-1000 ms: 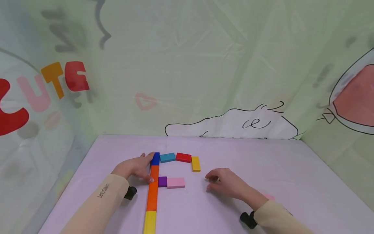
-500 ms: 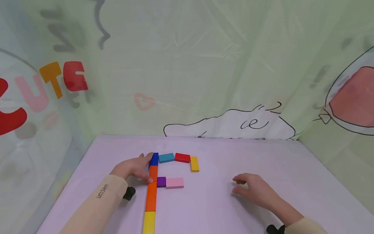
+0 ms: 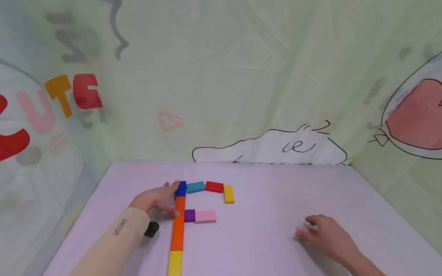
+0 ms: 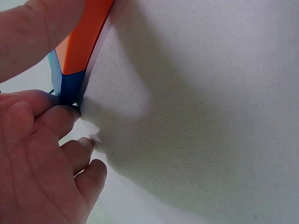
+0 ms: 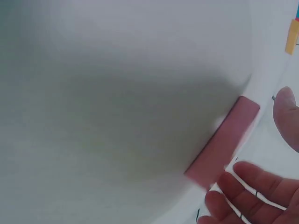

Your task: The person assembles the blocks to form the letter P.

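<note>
In the head view, my left hand [image 3: 158, 198] rests along a column of blocks. Its fingertips touch the blue block [image 3: 181, 189] at the far end, and its thumb lies by the upper orange block [image 3: 180, 205]. A lower orange block [image 3: 177, 234] and a yellow block [image 3: 175, 262] continue the column. My right hand [image 3: 329, 235] is at a loose pink block [image 3: 303, 229], mostly hidden by the hand. In the right wrist view that pink block [image 5: 224, 144] lies near the fingertips, and the thumb [image 5: 287, 119] stands apart from it.
A light-blue block [image 3: 195, 187], a red block [image 3: 214, 187] and a small yellow block [image 3: 229, 194] run right from the column's top. Lower, a purple block [image 3: 190, 216] and another pink block [image 3: 205, 216] extend right. Printed cloth walls [image 3: 221, 76] surround the pale table [image 3: 255, 245].
My right hand has moved right and nearer, away from the arranged blocks to the loose pink block. My left hand has stayed at the column.
</note>
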`<state>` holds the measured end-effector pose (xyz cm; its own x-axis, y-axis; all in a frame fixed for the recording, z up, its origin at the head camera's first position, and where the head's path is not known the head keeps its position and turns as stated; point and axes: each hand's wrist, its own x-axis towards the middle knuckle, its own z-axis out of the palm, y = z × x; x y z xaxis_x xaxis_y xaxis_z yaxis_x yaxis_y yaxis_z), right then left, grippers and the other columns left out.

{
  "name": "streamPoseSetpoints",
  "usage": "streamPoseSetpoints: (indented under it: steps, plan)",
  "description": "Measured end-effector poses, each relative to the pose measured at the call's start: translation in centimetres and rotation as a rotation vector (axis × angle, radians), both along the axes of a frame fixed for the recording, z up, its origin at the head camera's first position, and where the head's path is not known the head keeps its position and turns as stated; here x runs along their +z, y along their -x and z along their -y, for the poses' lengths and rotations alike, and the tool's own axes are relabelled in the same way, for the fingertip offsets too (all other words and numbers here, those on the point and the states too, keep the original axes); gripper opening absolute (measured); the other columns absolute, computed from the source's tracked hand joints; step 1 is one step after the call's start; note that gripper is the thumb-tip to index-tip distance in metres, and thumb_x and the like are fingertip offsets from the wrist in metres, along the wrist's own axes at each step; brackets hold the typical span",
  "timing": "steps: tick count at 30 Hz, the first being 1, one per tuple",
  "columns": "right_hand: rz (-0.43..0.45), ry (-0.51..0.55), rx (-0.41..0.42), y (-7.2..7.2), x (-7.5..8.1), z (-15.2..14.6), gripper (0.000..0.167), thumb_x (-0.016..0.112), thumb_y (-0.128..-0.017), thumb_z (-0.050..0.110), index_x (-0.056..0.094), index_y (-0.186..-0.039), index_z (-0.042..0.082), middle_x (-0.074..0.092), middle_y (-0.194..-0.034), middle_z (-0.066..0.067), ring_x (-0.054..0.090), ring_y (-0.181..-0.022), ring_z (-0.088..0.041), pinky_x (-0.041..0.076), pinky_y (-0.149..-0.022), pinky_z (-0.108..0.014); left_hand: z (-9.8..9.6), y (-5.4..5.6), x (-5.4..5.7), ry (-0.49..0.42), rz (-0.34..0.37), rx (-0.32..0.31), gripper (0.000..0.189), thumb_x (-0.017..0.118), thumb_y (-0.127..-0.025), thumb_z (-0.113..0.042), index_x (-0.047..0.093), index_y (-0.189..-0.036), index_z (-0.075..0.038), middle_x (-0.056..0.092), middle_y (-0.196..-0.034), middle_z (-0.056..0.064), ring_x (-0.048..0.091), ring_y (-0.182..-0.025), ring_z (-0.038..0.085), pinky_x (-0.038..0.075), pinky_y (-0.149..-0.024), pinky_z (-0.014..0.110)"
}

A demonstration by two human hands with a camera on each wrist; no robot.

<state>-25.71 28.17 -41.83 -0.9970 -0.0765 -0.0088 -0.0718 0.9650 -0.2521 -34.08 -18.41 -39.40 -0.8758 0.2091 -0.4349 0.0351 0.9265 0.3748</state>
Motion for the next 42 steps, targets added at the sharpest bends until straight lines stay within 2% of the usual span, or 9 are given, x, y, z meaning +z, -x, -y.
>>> streamPoseSetpoints:
  steps: [4,6,9,12,19,25,33,37,42]
  plan:
    - [0.032,-0.051,-0.051,-0.5,-0.5,-0.7,0.078,0.078,-0.083,0.056,0.065,-0.118,-0.013,0.071,-0.106,-0.024,0.066,-0.098,-0.038,0.056,-0.083,-0.057,0.0,-0.1,0.1,0.003,0.001,0.001,0.106,0.084,-0.084,-0.030,0.017,-0.164,-0.008,0.021,-0.169,0.024,0.018,-0.156,0.044,0.029,-0.119,0.070]
    - [0.066,-0.070,-0.084,-0.6,-0.7,-0.8,0.083,0.080,-0.080,0.059,0.063,-0.115,-0.015,0.070,-0.097,-0.019,0.064,-0.088,-0.030,0.056,-0.079,-0.052,-0.1,-0.1,0.2,0.000,0.002,-0.002,0.106,0.083,-0.084,-0.030,0.017,-0.164,-0.008,0.020,-0.168,0.024,0.018,-0.156,0.045,0.028,-0.119,0.070]
    - [0.100,-0.078,-0.135,-0.8,-0.9,-1.0,0.081,0.081,-0.077,0.061,0.063,-0.105,-0.013,0.065,-0.084,-0.010,0.057,-0.077,-0.022,0.053,-0.068,-0.042,-0.1,-0.2,0.2,-0.001,0.006,-0.001,0.106,0.083,-0.084,-0.030,0.017,-0.164,-0.008,0.020,-0.169,0.024,0.017,-0.156,0.045,0.027,-0.119,0.070]
    - [0.106,-0.073,-0.167,-1.0,-1.0,-0.9,0.076,0.080,-0.076,0.064,0.063,-0.095,-0.008,0.059,-0.075,-0.004,0.051,-0.070,-0.018,0.046,-0.060,-0.034,-0.1,-0.2,0.2,0.005,0.006,0.000,0.106,0.083,-0.084,-0.030,0.017,-0.164,-0.008,0.020,-0.168,0.025,0.018,-0.156,0.045,0.028,-0.119,0.070]
    - [0.078,-0.070,-0.173,-1.1,-0.9,-0.5,0.071,0.077,-0.078,0.066,0.062,-0.087,-0.003,0.057,-0.071,-0.002,0.050,-0.066,-0.018,0.041,-0.056,-0.033,0.0,-0.1,0.0,0.005,0.008,0.001,0.106,0.083,-0.084,-0.030,0.017,-0.164,-0.008,0.020,-0.169,0.025,0.018,-0.156,0.045,0.027,-0.119,0.070]
    - [0.089,-0.082,-0.120,-0.5,-0.8,-0.4,0.071,0.074,-0.082,0.064,0.065,-0.094,-0.005,0.060,-0.076,-0.002,0.052,-0.070,-0.017,0.045,-0.060,-0.034,0.0,-0.1,-0.1,-0.005,0.009,0.001,0.105,0.082,-0.085,-0.029,0.017,-0.164,-0.008,0.020,-0.169,0.024,0.018,-0.157,0.044,0.028,-0.119,0.069]
    - [0.073,0.012,0.031,1.0,-0.7,-0.6,0.037,0.085,-0.082,0.026,0.071,-0.105,0.001,0.063,-0.085,0.000,0.054,-0.078,-0.015,0.050,-0.067,-0.032,0.0,0.0,0.1,0.001,0.004,0.001,0.106,0.083,-0.085,-0.029,0.017,-0.164,-0.008,0.020,-0.169,0.024,0.018,-0.156,0.045,0.028,-0.119,0.070]
    - [0.052,0.054,0.118,1.5,-0.8,-1.0,0.031,0.084,-0.082,0.013,0.071,-0.108,0.003,0.064,-0.089,0.003,0.055,-0.079,-0.011,0.049,-0.066,-0.026,0.0,0.0,0.0,0.000,0.005,0.004,0.105,0.083,-0.085,-0.029,0.017,-0.164,-0.009,0.020,-0.169,0.024,0.018,-0.156,0.044,0.028,-0.119,0.069]
    - [0.027,0.080,0.177,1.7,-0.9,-1.3,0.033,0.082,-0.083,0.010,0.072,-0.114,0.005,0.064,-0.092,0.006,0.054,-0.079,-0.004,0.050,-0.066,-0.022,-0.1,0.0,-0.1,-0.002,0.003,0.002,0.105,0.083,-0.085,-0.029,0.017,-0.164,-0.008,0.021,-0.169,0.023,0.018,-0.156,0.044,0.028,-0.120,0.069]
